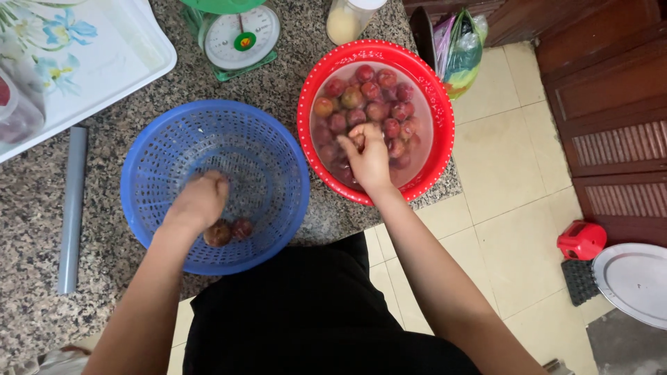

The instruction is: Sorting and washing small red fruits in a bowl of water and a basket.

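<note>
Two reddish round fruits (pixel 231 230) lie in the blue perforated plastic basket (pixel 278 160); left hand (pixel 201 201) closed above them, contents unseen. Right hand (pixel 367 156) pinches fruit in the still-full red water-filled basin (pixel 442 118).

The left hand (pixel 201 201) hides its own fingers inside the blue colander (pixel 160 149), so any grip cannot be told. The right hand (pixel 366 156) covers several plums (pixel 375 101). The kitchen scale (pixel 240 35), jar (pixel 347 19) and floral tray (pixel 104 55) are cut off by the picture's edge.
</note>
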